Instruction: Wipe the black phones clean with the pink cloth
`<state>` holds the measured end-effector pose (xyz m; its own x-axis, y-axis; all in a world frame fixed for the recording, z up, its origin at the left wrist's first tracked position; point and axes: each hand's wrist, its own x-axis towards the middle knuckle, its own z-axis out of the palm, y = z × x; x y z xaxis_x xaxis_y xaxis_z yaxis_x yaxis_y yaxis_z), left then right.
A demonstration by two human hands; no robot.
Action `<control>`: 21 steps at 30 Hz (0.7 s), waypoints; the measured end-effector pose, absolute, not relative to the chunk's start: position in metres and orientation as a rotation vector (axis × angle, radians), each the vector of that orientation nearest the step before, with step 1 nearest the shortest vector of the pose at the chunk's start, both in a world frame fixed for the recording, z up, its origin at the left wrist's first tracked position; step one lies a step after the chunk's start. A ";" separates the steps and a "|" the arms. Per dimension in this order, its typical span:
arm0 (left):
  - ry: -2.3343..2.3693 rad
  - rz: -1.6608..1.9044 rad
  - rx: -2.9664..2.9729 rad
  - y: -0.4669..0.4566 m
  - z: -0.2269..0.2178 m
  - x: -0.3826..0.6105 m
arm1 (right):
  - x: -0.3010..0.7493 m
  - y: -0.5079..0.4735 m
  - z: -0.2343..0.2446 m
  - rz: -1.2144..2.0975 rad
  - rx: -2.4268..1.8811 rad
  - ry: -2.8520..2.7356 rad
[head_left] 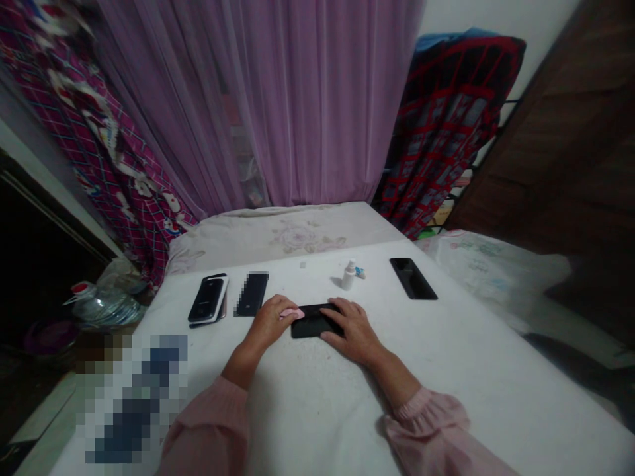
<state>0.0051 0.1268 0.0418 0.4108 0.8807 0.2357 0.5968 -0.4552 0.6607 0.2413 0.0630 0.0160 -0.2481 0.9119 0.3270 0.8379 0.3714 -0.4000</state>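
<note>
The left hand (270, 322) pinches a soft pink cloth (291, 313) on a glossy black phone (317, 322); the open right hand (354, 330) lies flat across it. A small white plastic bottle (348, 276) stands beyond.

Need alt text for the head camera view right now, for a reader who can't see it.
Two bare hands work on a black phone lying on a white surface: the left hand pinches a pink cloth against it, the right hand rests flat on it. Beyond lie stacked phones, a blurred dark phone, a small white spray bottle and another black phone.
</note>
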 end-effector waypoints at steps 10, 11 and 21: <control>1.267 0.683 2.228 0.105 0.049 0.006 | 0.245 0.069 0.019 0.267 -1.474 -2.186; 1.288 0.671 2.257 0.107 0.050 0.008 | 0.246 0.071 0.019 0.267 -1.463 -2.189; 1.507 0.533 2.293 0.125 0.046 0.019 | 0.250 0.080 0.009 0.247 -1.295 -2.171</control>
